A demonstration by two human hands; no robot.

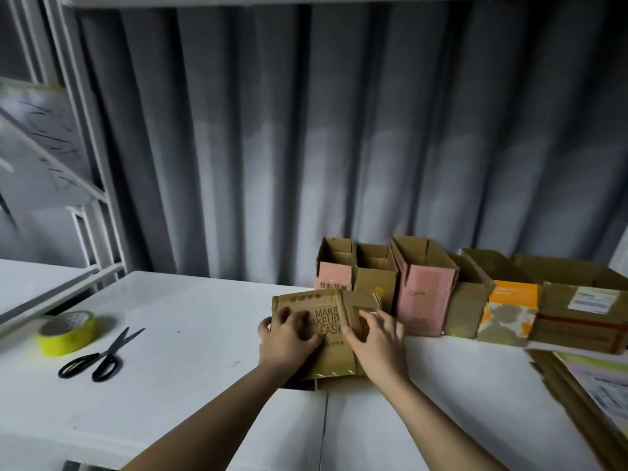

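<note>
A brown cardboard box (328,314) printed with "MAKE MAKEUP EASY" lies on the white table (204,334), near its middle. My left hand (289,334) rests on the box's top face at the left, fingers spread and slightly bent. My right hand (377,338) presses on the right part of the top, thumb stretched toward the print. A strip of shiny tape runs across the box's near part.
A yellow tape roll (66,331) and black scissors (102,355) lie at the left. A row of open cardboard boxes (424,290) stands behind and to the right. Flattened cardboard (584,396) lies at the right edge. A white shelf frame (85,164) rises at the left.
</note>
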